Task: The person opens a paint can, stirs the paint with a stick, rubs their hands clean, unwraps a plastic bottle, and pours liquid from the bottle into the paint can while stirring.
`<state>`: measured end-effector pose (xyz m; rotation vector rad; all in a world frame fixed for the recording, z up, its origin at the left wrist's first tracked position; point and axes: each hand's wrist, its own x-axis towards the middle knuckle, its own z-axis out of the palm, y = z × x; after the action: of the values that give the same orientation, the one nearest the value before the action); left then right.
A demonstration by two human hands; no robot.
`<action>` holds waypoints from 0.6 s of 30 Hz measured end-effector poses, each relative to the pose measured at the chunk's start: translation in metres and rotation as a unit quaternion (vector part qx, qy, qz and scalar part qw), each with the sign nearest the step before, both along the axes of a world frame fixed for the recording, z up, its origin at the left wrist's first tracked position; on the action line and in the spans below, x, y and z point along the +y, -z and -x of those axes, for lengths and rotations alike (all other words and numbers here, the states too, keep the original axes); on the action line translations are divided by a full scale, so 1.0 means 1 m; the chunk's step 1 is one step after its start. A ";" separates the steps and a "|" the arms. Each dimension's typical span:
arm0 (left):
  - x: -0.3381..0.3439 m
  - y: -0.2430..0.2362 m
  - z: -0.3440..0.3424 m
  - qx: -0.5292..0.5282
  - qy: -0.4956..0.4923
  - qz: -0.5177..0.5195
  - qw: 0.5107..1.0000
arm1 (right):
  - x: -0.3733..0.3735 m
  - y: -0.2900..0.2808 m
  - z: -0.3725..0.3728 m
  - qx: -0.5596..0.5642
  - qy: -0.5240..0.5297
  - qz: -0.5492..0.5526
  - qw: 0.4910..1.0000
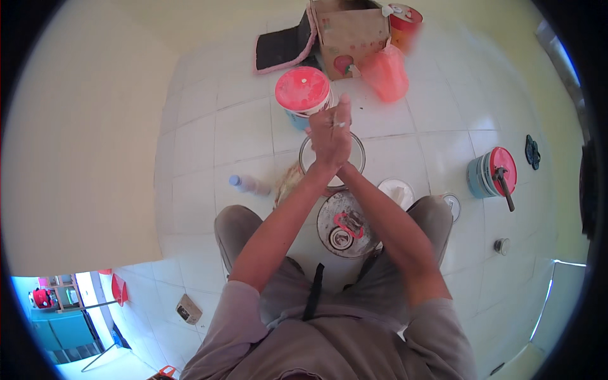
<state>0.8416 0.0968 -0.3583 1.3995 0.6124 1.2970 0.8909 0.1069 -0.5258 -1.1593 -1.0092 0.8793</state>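
My left hand [330,136] is closed and pressed against my right hand [342,170], with the forearms meeting at the wrists. The left hand hides most of the right one, so the right hand's fingers cannot be made out clearly. A whitish smear shows on the left hand near the thumb. Both hands are above a round open container [363,159] with pale contents. Between my knees stands a stained metal drum lid [329,215] with a round cap and a pink-red handle on it. Behind my hands is a blue-white bucket with a red lid [302,88].
A clear bottle [250,184] and a crumpled bag [289,187] lie left of the container. At right, a hammer [502,183] rests on another red-lidded bucket [479,177]. A cardboard box [351,38], a pink plastic bag [386,75] and a red can [405,19] stand at the back.
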 end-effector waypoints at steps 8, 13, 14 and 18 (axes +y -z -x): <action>0.027 -0.006 0.018 -0.100 -0.024 0.145 0.984 | -0.010 -0.090 -0.013 -0.270 -0.088 0.120 0.951; 0.008 0.003 0.019 -0.077 0.001 0.000 0.997 | 0.008 0.001 0.023 0.014 0.031 -0.070 0.997; 0.015 -0.004 0.014 -0.004 0.001 0.028 1.000 | -0.002 0.022 0.023 -0.194 0.073 -0.094 0.974; 0.033 -0.009 0.019 -0.014 0.006 0.175 0.984 | -0.017 -0.046 -0.003 -0.211 -0.151 0.006 0.966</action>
<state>0.8229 0.1299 -0.3497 1.0928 0.7700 1.1328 0.8936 0.0901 -0.4797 -1.2522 -1.5609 0.8938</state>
